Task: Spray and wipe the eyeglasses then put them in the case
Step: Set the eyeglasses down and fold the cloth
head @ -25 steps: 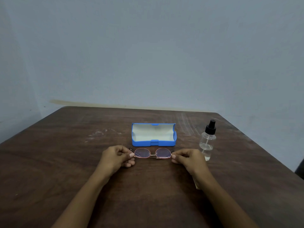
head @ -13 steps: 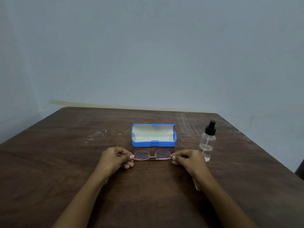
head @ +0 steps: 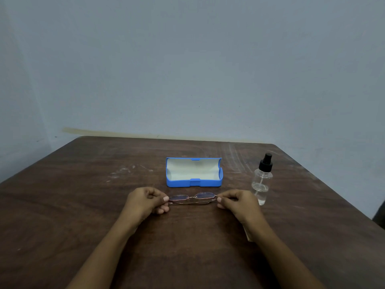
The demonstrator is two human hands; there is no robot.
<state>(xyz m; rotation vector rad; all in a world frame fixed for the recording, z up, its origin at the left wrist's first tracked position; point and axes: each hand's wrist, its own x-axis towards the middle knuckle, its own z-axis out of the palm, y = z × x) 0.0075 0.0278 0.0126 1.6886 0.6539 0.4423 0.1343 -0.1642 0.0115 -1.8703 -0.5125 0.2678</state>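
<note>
Now the glasses [head: 192, 199] are tilting flatter than a second ago, arms folded, just before the open blue case [head: 194, 172]. The left hand [head: 145, 202] and right hand [head: 239, 202] are pinching the frame's ends; likely they are heading for the case.

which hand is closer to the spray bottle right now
Right. The right hand sits just beside the spray bottle, pinching the eyeglasses; the left hand holds their far end.

Plain room: bare wall [head: 187, 69], wooden table [head: 83, 205]
</note>
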